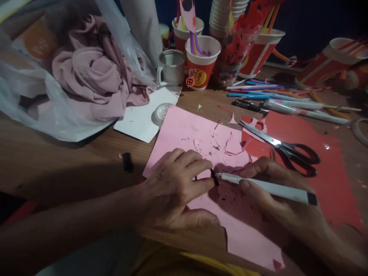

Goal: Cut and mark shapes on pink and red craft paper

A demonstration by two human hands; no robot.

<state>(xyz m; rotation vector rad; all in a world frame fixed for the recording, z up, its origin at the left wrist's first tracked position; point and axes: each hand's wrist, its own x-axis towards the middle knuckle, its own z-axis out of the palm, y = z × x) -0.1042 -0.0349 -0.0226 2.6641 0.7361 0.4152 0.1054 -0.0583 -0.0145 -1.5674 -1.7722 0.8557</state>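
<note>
My left hand (184, 188) lies on a pink sheet of paper (184, 126), fingers outstretched and apart. Two of its fingertips press at a small black paper strip (214, 177), partly covered by them. From the other side, my right hand (270, 188) grips a white pen-shaped craft knife (267, 188) with a black end. The knife's tip touches or nearly touches the black strip; I cannot tell which. Small cut scraps (215, 147) are scattered over the pink sheet around both hands.
Black-handled scissors (280, 143) lie on red paper (327, 165) at the right. Paper cups (202, 63), a mug (171, 67) and colored sticks (267, 90) occupy the back. A plastic bag with pink cloth (92, 73) stands left, near a small black cap (126, 161).
</note>
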